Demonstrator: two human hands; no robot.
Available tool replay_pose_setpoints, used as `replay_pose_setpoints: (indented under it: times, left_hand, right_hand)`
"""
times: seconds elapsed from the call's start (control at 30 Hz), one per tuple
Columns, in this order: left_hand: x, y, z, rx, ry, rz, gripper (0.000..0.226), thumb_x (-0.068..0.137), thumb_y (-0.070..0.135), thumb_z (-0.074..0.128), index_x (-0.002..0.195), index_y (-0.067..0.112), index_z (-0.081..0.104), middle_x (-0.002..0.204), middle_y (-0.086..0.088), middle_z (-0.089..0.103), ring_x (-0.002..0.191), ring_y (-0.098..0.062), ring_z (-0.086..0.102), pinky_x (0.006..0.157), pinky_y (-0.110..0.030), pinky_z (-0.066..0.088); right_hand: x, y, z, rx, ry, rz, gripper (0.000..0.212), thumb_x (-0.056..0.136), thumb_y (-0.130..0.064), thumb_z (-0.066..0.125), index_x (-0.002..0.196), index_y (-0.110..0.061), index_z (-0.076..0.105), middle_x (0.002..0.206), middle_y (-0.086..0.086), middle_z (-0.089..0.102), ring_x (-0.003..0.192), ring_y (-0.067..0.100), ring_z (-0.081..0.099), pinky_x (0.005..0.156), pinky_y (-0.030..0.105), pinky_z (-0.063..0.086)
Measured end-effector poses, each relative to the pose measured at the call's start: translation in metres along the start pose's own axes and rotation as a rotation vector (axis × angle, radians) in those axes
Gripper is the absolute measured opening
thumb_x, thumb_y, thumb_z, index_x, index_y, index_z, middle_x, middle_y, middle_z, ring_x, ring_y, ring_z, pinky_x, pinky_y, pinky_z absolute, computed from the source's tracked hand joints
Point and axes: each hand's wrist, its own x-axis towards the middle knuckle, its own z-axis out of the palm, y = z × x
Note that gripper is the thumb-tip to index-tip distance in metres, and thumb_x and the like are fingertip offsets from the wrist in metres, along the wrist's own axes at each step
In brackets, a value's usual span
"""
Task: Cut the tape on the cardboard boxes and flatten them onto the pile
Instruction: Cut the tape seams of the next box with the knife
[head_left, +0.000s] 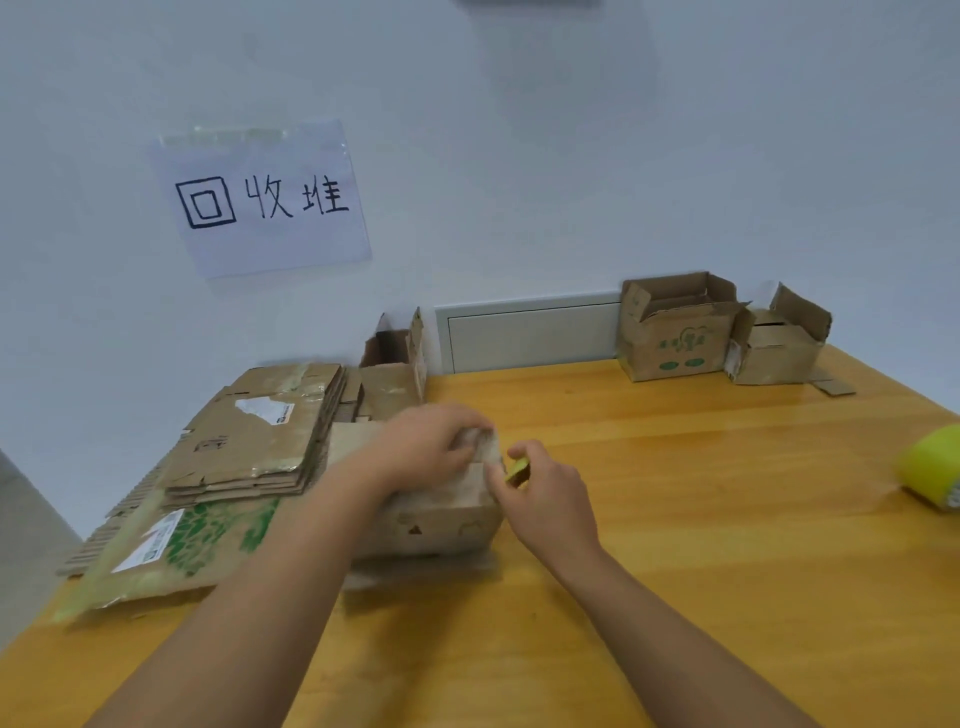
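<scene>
At frame centre, left hand (431, 441) gripped the box (441, 514) top; right hand (545, 493), pinching a yellow cutter (518, 469), sat just right of its taped edge

Two bare forearms reach forward from the bottom edge and converge near the centre. The left hand (431, 441) lies palm down, fingers curled over a box's top edge. The right hand (545, 491), just beside it, pinches a small yellow cutter (518, 470).
</scene>
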Motion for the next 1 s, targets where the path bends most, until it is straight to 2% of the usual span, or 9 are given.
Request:
replay_pose_setpoints:
  times: [0.1, 0.17, 0.23, 0.33, 0.47, 0.6, 0.77, 0.9, 1.0]
  left_hand:
    - [-0.003, -0.012, 0.019, 0.254, 0.137, -0.066, 0.041, 0.101, 0.049, 0.031, 0.140, 0.049, 0.043, 0.137, 0.011, 0.049, 0.126, -0.013, 0.044, 0.104, -0.038, 0.036]
    - [-0.005, -0.016, 0.024, 0.338, 0.110, -0.127, 0.054, 0.093, 0.065, 0.012, 0.144, 0.056, 0.030, 0.137, 0.007, 0.047, 0.128, -0.018, 0.042, 0.103, -0.041, 0.033]
    - [-0.006, -0.016, 0.026, 0.334, 0.073, -0.128, 0.069, 0.085, 0.076, 0.001, 0.146, 0.055, 0.023, 0.134, 0.005, 0.051, 0.125, -0.020, 0.047, 0.102, -0.041, 0.035]
    - [-0.005, -0.016, 0.024, 0.303, 0.093, -0.107, 0.067, 0.091, 0.072, 0.014, 0.148, 0.043, 0.031, 0.135, 0.005, 0.055, 0.125, -0.020, 0.050, 0.103, -0.041, 0.037]
    - [0.001, -0.014, 0.015, 0.117, 0.152, -0.096, 0.050, 0.098, 0.057, 0.042, 0.138, 0.029, 0.051, 0.131, 0.006, 0.060, 0.121, -0.017, 0.054, 0.101, -0.043, 0.041]
    - [0.014, 0.002, 0.016, -0.159, 0.223, -0.027, 0.042, 0.097, 0.048, 0.052, 0.133, 0.026, 0.059, 0.128, 0.006, 0.064, 0.116, -0.014, 0.057, 0.100, -0.042, 0.044]
    - [0.030, 0.015, 0.038, -0.039, 0.201, 0.036, 0.040, 0.100, 0.045, 0.047, 0.136, 0.031, 0.056, 0.126, 0.010, 0.062, 0.116, -0.014, 0.054, 0.099, -0.038, 0.038]
    - [0.033, 0.011, 0.051, -0.004, 0.345, -0.017, 0.035, 0.101, 0.047, 0.044, 0.131, 0.034, 0.055, 0.128, 0.011, 0.061, 0.122, -0.014, 0.049, 0.100, -0.035, 0.030]
    - [0.034, 0.011, 0.056, 0.091, 0.428, -0.045, 0.034, 0.101, 0.048, 0.042, 0.122, 0.032, 0.063, 0.122, 0.009, 0.061, 0.116, -0.015, 0.050, 0.098, -0.034, 0.033]
  right_hand:
    - [0.001, 0.014, 0.002, 0.138, -0.052, 0.071, 0.039, 0.091, -0.058, 0.058, 0.114, -0.027, 0.059, 0.080, -0.010, 0.067, 0.069, 0.007, 0.065, 0.059, 0.030, 0.052]
    - [0.008, 0.019, 0.002, 0.231, -0.056, 0.075, 0.040, 0.089, -0.056, 0.061, 0.119, -0.029, 0.056, 0.088, -0.012, 0.068, 0.069, 0.004, 0.063, 0.059, 0.031, 0.052]
    - [0.018, 0.018, 0.003, 0.390, -0.149, 0.100, 0.049, 0.086, -0.055, 0.065, 0.127, -0.035, 0.047, 0.110, -0.020, 0.065, 0.085, -0.001, 0.062, 0.070, 0.027, 0.056]
    - [0.028, 0.014, 0.011, 0.630, -0.330, 0.181, 0.063, 0.085, -0.045, 0.067, 0.138, -0.034, 0.034, 0.129, -0.009, 0.059, 0.111, 0.011, 0.060, 0.094, 0.036, 0.052]
    - [0.032, 0.009, 0.013, 0.627, -0.253, 0.145, 0.053, 0.090, -0.034, 0.064, 0.136, -0.035, 0.038, 0.110, 0.002, 0.066, 0.094, 0.021, 0.067, 0.084, 0.043, 0.056]
    - [0.040, 0.016, -0.017, 0.468, -0.123, 0.074, 0.054, 0.082, -0.039, 0.067, 0.129, -0.042, 0.042, 0.102, -0.004, 0.065, 0.082, 0.011, 0.067, 0.071, 0.033, 0.058]
    - [0.036, 0.034, -0.030, 0.402, -0.103, 0.143, 0.053, 0.087, -0.032, 0.070, 0.134, -0.029, 0.045, 0.104, -0.008, 0.065, 0.095, 0.007, 0.063, 0.082, 0.031, 0.055]
    - [0.043, 0.036, -0.020, 0.413, -0.058, 0.170, 0.052, 0.090, -0.038, 0.069, 0.135, -0.030, 0.044, 0.100, -0.009, 0.064, 0.089, 0.009, 0.064, 0.074, 0.028, 0.054]
    - [0.052, 0.035, -0.015, 0.385, -0.040, 0.193, 0.050, 0.091, -0.043, 0.066, 0.134, -0.031, 0.044, 0.100, -0.016, 0.059, 0.087, 0.004, 0.062, 0.068, 0.024, 0.052]
